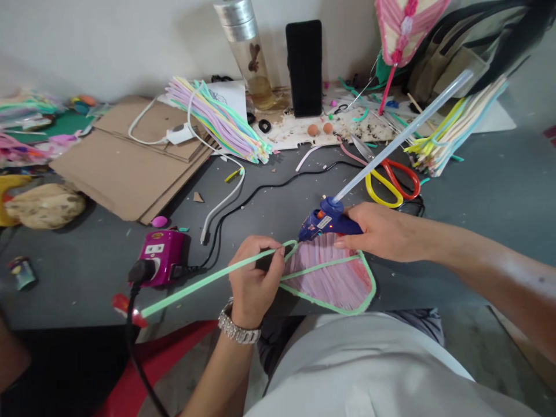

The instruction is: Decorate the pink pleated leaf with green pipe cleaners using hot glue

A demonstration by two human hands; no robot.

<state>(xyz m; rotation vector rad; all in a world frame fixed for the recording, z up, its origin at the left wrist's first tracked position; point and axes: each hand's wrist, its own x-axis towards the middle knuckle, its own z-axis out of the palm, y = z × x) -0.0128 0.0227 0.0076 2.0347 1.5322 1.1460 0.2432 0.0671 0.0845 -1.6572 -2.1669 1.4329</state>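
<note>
A flat heart-like piece [330, 275], purple and pink with a light green edge, lies at the table's front edge. My left hand [257, 275] pinches a light green pipe cleaner [208, 281], which loops at the piece's left end and stretches to the lower left. On the right, my right hand [376, 231] is wrapped round a blue glue gun [324, 220], its nozzle close to the green loop. A long clear glue stick [403, 133] sticks out of the gun's back. Whether nozzle and loop touch cannot be made out.
Scissors [393, 182] lie behind my right hand. A purple power socket [163, 258] with a plugged cable stands left. Cardboard [130, 179], pipe cleaner bundles [221, 119], a bottle [249, 58] and a phone [304, 69] are farther back.
</note>
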